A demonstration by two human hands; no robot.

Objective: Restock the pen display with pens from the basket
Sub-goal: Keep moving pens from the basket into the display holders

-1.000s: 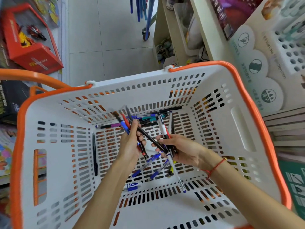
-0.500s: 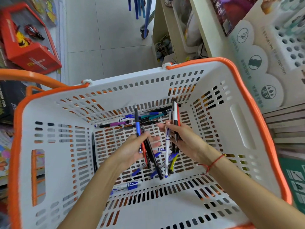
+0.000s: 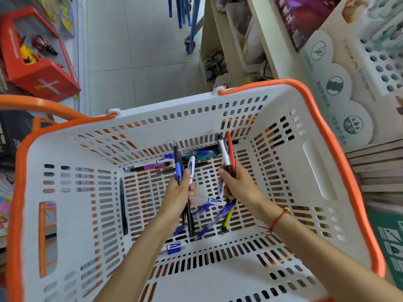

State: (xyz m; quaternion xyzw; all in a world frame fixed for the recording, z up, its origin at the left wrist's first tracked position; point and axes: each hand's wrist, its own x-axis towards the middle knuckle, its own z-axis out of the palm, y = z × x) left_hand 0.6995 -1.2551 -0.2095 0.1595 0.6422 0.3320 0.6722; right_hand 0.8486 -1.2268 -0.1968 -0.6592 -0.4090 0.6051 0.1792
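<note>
A white slotted basket (image 3: 314, 171) with an orange rim fills the view. Inside it my left hand (image 3: 177, 197) grips a bunch of pens (image 3: 179, 168), blue, black and white, held upright. Beside it my right hand (image 3: 237, 184) grips another bunch of pens (image 3: 226, 153), among them a white-and-black one and a red one. Loose pens (image 3: 209, 211) lie on the basket floor under my hands, more loose pens (image 3: 152, 166) lie along the far wall, and a black pen (image 3: 123, 205) lies at the left. The white pen display (image 3: 383, 62) with round holes stands at the upper right.
A cream shelf unit (image 3: 229, 46) stands beyond the basket. A red toy box (image 3: 37, 68) sits on the left. Stacked books (image 3: 379, 168) lie to the right of the basket. Grey tiled floor (image 3: 130, 51) shows beyond. The orange basket handle (image 3: 39, 105) hangs at the left.
Both hands have gathered their pens into upright bunches and lifted them off the basket floor. My left hand has taken a white-and-blue pen into its bunch.
</note>
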